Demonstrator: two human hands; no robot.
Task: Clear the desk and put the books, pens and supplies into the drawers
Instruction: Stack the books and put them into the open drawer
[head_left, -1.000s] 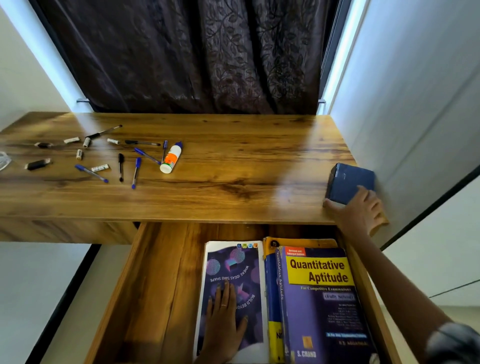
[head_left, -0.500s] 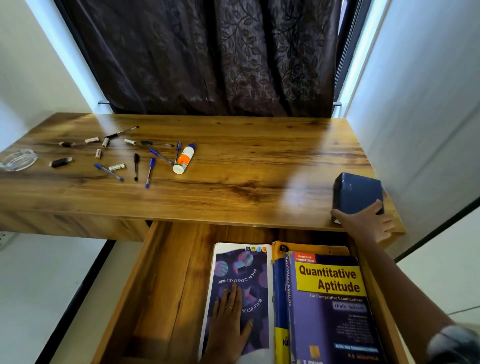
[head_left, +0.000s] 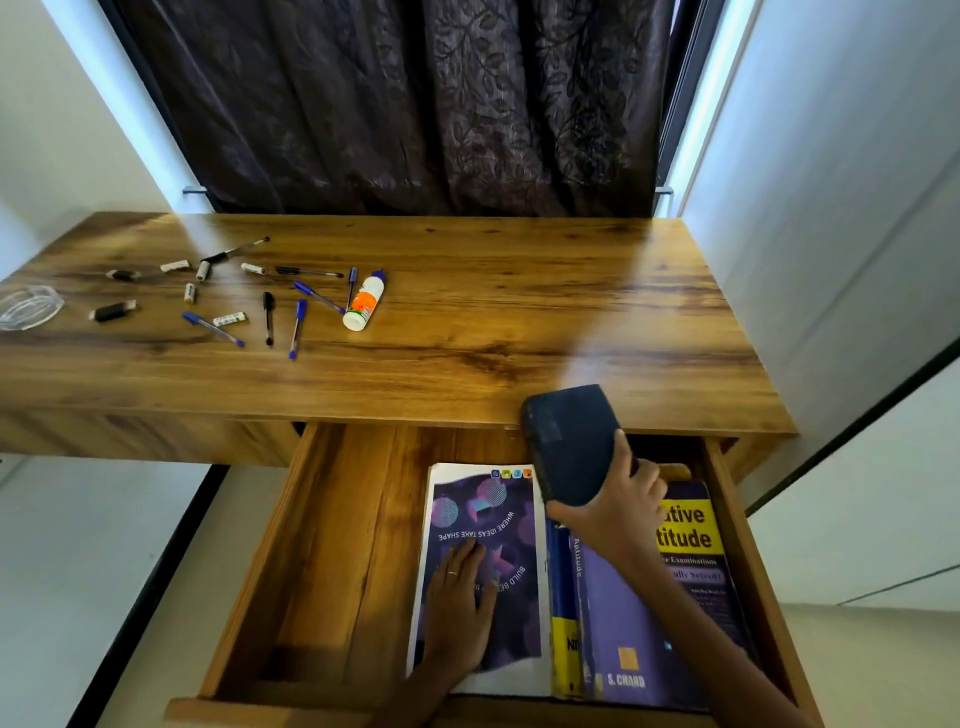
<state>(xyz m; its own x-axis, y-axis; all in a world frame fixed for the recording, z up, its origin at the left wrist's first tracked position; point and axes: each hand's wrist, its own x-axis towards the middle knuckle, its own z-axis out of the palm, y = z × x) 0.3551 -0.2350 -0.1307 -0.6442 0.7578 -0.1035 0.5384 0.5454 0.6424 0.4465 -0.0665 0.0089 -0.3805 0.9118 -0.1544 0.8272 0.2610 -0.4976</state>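
Far left of the open drawer (head_left: 332, 566), up on the worktop (head_left: 519, 312): a clear dish (head_left: 28, 306), scattered pens (head_left: 298, 327), small batteries (head_left: 228, 318) and a glue bottle (head_left: 363, 303), all yet to be cleared. Inside the drawer, left hand (head_left: 460, 608) laid flat on the purple notebook (head_left: 488, 525), fingers straight and relaxed, pinning it down. Right of that, right hand (head_left: 615, 506) with fingers wrapped round the dark blue book (head_left: 569, 441), held in the air over the drawer's back edge, above the Quantitative Aptitude books (head_left: 649, 613). Best lowered flat on top of that stack, spine aligned, released only once supported; worth keeping clear of the drawer's right wall so nothing jams on closing.
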